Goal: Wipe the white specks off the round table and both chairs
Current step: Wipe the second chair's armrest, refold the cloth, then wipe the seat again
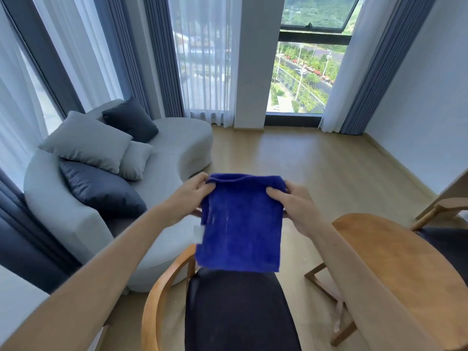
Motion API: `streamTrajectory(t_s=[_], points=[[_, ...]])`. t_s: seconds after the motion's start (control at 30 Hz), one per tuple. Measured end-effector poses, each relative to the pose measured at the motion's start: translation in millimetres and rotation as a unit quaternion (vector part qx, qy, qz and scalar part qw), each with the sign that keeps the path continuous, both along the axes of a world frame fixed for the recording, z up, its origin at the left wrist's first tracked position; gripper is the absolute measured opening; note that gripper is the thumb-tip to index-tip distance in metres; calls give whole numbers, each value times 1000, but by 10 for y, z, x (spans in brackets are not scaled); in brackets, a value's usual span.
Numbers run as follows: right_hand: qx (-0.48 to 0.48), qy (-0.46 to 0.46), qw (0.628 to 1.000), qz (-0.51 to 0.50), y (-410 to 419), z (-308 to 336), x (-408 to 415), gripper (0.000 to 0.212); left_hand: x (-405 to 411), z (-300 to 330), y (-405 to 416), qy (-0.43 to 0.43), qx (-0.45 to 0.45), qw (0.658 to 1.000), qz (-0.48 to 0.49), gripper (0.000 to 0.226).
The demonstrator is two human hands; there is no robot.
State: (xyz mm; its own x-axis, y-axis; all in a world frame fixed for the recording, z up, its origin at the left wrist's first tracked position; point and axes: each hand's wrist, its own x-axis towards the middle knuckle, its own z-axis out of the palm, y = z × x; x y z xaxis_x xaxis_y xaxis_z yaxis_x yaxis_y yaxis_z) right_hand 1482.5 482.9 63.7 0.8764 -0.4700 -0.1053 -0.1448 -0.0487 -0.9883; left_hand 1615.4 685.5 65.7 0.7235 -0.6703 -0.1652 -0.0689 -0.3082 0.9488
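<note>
A blue cloth (240,229) hangs in the air in front of me, folded over at its top edge. My left hand (192,196) pinches its upper left corner and my right hand (293,198) pinches its upper right corner. Faint white streaks show on the cloth. Directly below it stands a wooden chair with a dark seat (238,312) and a curved wooden armrest (157,300). The round wooden table (405,269) lies at the lower right, partly behind my right forearm. Part of a second chair (445,206) shows at the right edge beyond the table.
A curved grey sofa (177,148) with several grey and dark cushions fills the left. Tall windows with sheer and blue curtains (162,59) line the back. Wooden floor (316,160) stretches between the sofa, the table and the right wall.
</note>
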Motion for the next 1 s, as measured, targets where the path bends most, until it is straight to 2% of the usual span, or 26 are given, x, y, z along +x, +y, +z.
streamTrajectory(t_s=[0.1,0.17,0.23,0.3,0.37,0.43,0.47,0.53,0.6,0.67,0.73,0.8,0.9,0.93,1.0], points=[[4,25,999,-44,30,-100,42,10,-72,-214,-55,45,23,998,42,17],[-36,46,997,-46,13,-140,37,13,-81,-233,-91,63,18,995,75,17],[-83,78,993,-37,-1,-169,42,18,-82,-219,-134,115,0,989,94,26],[-105,101,988,-45,8,-173,47,22,-91,-201,-131,174,-29,982,67,41],[-109,111,986,-63,8,-158,43,25,-111,-215,-91,182,-40,982,-1,61],[-59,114,989,-70,0,-133,20,22,-146,-236,-78,135,-19,990,-38,77],[-2,110,992,-57,-15,-120,-1,21,-157,-245,-81,102,-7,994,-33,77],[128,93,987,-1,-62,-133,-60,39,-153,-247,-80,50,10,999,-13,68],[166,96,981,36,-73,-192,-110,63,-135,-250,-62,-1,54,998,-14,60],[135,108,985,25,-43,-265,-141,70,-104,-296,-39,-71,123,989,-30,53],[71,106,992,-1,-3,-316,-164,59,-98,-360,-25,-99,151,983,-27,45],[-32,112,993,-18,7,-363,-183,49,-134,-413,-24,-77,132,988,-5,37],[-188,145,971,-17,-21,-446,-179,52,-218,-458,-59,-38,104,994,23,26],[-207,154,966,-14,-26,-467,-169,52,-231,-470,-76,-30,102,994,30,23],[-171,161,972,-20,-42,-502,-146,47,-237,-470,-96,-9,102,994,39,21]])
